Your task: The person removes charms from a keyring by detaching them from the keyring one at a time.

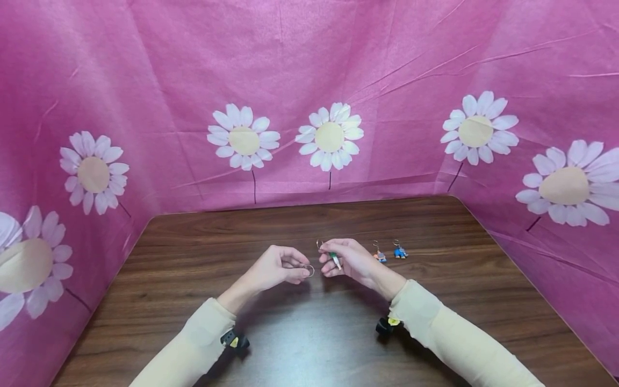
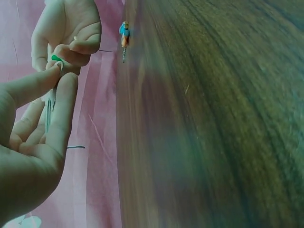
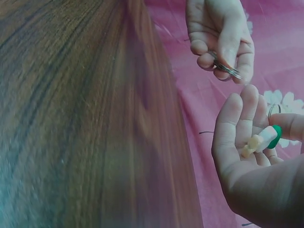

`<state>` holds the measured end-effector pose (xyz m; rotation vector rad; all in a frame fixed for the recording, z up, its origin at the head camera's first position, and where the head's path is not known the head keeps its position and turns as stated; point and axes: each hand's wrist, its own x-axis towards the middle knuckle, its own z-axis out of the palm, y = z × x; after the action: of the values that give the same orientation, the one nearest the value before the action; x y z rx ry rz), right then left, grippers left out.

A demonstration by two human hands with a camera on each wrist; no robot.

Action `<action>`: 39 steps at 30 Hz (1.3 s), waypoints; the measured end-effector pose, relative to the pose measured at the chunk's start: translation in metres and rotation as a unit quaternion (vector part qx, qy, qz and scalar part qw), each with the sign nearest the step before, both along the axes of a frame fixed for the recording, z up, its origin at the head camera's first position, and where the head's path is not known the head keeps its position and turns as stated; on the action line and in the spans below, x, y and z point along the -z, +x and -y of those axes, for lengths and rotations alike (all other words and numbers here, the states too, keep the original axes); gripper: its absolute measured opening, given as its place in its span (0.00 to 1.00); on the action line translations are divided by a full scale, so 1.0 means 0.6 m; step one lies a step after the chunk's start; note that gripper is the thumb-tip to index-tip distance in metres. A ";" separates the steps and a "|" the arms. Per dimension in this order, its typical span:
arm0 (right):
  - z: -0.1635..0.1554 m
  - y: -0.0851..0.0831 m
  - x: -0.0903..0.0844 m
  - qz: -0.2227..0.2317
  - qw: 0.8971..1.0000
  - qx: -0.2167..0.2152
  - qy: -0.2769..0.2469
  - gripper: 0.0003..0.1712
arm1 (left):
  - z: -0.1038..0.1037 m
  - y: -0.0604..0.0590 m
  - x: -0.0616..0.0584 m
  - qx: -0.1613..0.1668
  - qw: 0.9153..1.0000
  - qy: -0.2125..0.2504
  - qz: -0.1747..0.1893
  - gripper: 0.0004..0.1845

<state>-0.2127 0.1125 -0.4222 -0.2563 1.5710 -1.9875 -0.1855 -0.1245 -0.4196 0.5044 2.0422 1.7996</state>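
Cream sleeves (image 1: 193, 344) come in from six o'clock. The left hand (image 1: 273, 267) pinches a thin silver ring (image 1: 308, 270) in its fingers. The right hand (image 1: 349, 259) pinches a small green-and-white charm (image 1: 335, 258). Two more charms (image 1: 389, 252) lie on the brown surface (image 1: 203, 236) at three o'clock.

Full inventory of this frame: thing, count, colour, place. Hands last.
key ring: 1, silver metal, pinched in the left hand's fingertips above the table
green-and-white charm: 1, small figure on a little ring, held in the right hand
keychain charms: 2, one orange and grey, one blue, lying on the table to the right of the hands
table: 1, dark brown wood grain
backdrop cloth: 1, pink with white daisies, on three sides of the table
wrist cameras: 2, black, one under each forearm
sleeves: 2, cream
left hand: holds the key ring
right hand: holds the green-and-white charm
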 end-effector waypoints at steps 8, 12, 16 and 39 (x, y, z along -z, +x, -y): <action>-0.018 -0.004 0.000 -0.001 1.000 -0.008 0.017 0.11 | 0.012 -0.001 0.005 -0.003 1.000 -0.022 -0.014 0.17; -0.030 -0.008 0.005 -0.021 0.999 0.003 0.045 0.22 | 0.020 0.001 0.010 -0.005 0.999 -0.044 -0.007 0.14; -0.045 -0.013 0.012 -0.054 0.995 0.019 0.084 0.25 | 0.028 0.001 0.014 -0.015 0.998 -0.066 -0.011 0.12; -0.093 -0.064 0.054 -0.160 0.954 0.041 0.251 0.14 | 0.074 -0.041 0.046 -0.040 0.983 -0.177 -0.028 0.07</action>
<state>-0.2514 0.1681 -0.4547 -0.3196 2.2638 -1.5843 -0.2103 -0.1689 -0.4470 0.3749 2.3841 1.4268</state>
